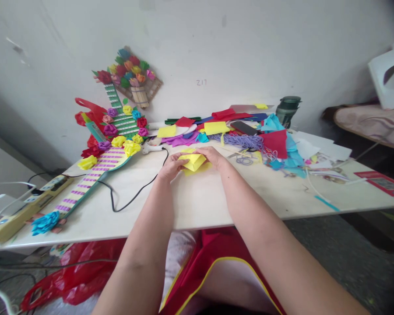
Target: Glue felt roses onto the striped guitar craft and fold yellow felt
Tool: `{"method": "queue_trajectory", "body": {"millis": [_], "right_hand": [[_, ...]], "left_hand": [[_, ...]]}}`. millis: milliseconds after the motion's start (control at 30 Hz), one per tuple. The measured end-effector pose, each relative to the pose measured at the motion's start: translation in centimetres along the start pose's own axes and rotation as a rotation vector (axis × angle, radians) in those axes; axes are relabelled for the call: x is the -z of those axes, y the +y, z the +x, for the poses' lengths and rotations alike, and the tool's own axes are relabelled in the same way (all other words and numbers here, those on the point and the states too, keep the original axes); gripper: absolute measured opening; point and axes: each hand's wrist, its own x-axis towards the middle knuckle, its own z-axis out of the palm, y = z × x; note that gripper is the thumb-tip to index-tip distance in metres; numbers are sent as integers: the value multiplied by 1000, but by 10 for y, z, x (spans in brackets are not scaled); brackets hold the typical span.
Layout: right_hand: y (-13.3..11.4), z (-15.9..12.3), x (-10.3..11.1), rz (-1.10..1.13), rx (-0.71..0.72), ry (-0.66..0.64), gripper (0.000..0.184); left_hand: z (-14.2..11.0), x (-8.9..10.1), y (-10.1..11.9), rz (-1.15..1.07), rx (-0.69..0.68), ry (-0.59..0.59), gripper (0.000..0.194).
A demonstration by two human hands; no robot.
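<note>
Both hands meet over the middle of the white table (197, 205), holding a folded piece of yellow crepe paper (196, 162). My left hand (173, 166) pinches its left side between thumb and fingers. On the far right edge of the paper, my right hand (212, 156) has its fingers closed, partly hidden behind the fold. More yellow paper shows beneath and behind the folded piece. Just beyond my left hand lies a white glue gun (153, 148) with a black cord.
To the left stand guitar-shaped crafts (98, 175) with paper flowers, plus a power strip (29, 210). Behind my hands are coloured paper sheets (216, 127), purple yarn (243, 141), scissors (238, 153) and a phone (244, 128). A dark green bottle (287, 111) stands back right.
</note>
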Motion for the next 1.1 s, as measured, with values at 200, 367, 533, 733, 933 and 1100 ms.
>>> {"method": "queue_trajectory", "body": {"millis": [200, 367, 533, 733, 933, 1100], "right_hand": [[-4, -3, 1, -79, -63, -23, 30], [-6, -6, -1, -105, -12, 5, 27], [-4, -4, -2, -137, 12, 36, 26], [-6, -6, -2, -157, -10, 35, 26], [-7, -9, -3, -154, -65, -48, 31], [-4, -8, -5, -232, 12, -56, 33]], "left_hand": [[0, -1, 0, -3, -7, 22, 45], [0, -1, 0, 3, 12, 25, 43], [3, 2, -3, 16, 47, 31, 38], [5, 5, -6, 16, 68, 61, 37], [4, 4, -6, 42, 64, 49, 35], [3, 3, -5, 51, 70, 40, 33]]}}
